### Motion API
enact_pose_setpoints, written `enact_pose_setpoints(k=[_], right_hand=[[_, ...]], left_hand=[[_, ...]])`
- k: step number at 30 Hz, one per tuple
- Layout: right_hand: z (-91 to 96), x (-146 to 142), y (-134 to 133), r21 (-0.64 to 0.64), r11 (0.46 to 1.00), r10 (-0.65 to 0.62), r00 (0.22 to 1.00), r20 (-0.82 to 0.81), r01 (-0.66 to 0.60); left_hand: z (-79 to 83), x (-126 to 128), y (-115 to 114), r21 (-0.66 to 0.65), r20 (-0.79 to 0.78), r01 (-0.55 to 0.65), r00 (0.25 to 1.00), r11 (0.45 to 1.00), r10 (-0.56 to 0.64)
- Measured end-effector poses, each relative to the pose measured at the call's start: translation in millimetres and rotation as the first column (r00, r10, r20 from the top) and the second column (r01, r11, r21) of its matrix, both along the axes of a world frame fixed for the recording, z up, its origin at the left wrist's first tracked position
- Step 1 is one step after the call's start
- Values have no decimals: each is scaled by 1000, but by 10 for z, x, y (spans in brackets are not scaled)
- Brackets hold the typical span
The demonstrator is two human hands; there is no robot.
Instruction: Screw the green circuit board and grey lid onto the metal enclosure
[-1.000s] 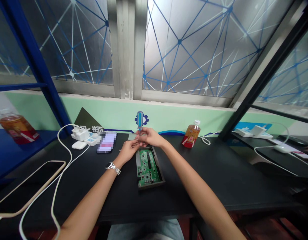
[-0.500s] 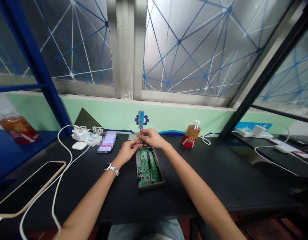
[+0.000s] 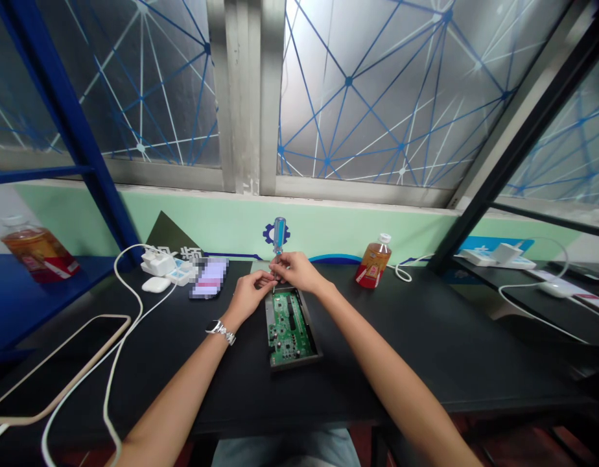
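A screwdriver with a clear blue handle stands almost upright over the far left corner of a green circuit board. The board lies in a shallow grey metal casing on the black table. My right hand is closed round the screwdriver's shaft, below the handle. My left hand, with a silver watch at the wrist, has its fingers pinched together beside the lower shaft, at the casing's far edge. What these fingertips hold is hidden. The screwdriver's tip is too small to make out clearly.
To the left lie a phone, a white power strip with chargers, white cables and a beige-framed tablet-like device. A drink bottle stands at the back right; another bottle is far left. A wall and windows rise behind.
The screwdriver's handle has tilted slightly to the right. Both hands keep nearly the same places by the casing's far edge, and the whole view has shifted a little.
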State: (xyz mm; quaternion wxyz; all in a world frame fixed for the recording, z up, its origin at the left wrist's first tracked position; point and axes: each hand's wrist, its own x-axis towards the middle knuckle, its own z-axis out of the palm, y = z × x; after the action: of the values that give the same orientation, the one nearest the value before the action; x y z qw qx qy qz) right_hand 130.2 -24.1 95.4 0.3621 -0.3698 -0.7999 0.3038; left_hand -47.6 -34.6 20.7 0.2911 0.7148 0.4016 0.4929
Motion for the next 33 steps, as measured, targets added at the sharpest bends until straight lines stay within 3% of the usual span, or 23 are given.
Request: enact_pose_setpoints(k=[4,8,12,15,19,24,33], right_hand=[[-94,83,-44,-40,999,11,988,-152,-18],[-140,238,-105,-117,993,-14,925,-380,-33],[-190,436,-198,-175,984,-89,809,-582,-18],[-308,584,-295,-287,958,-190,684,-705,-30],[-488,733,-431,-449,893,-348,562,-750,-46],[-570,786,-522,-529,843,-423,481,-768,-102],[-616,671,-581,-544,833,-450,445,-774,-103]], left_hand=[[44,-53,-71,49,0,25,1000,998,-25],[116,-106,-140,92,-63,19,998,996,-13],[174,-142,-175,115,-112,50,993,992,-37],[188,-140,-198,125,-129,94,989,988,-78],[179,-102,-233,144,-152,123,983,982,-101],[179,-45,-291,150,-181,145,976,978,-117],[165,41,-332,157,-201,184,968,970,-151]])
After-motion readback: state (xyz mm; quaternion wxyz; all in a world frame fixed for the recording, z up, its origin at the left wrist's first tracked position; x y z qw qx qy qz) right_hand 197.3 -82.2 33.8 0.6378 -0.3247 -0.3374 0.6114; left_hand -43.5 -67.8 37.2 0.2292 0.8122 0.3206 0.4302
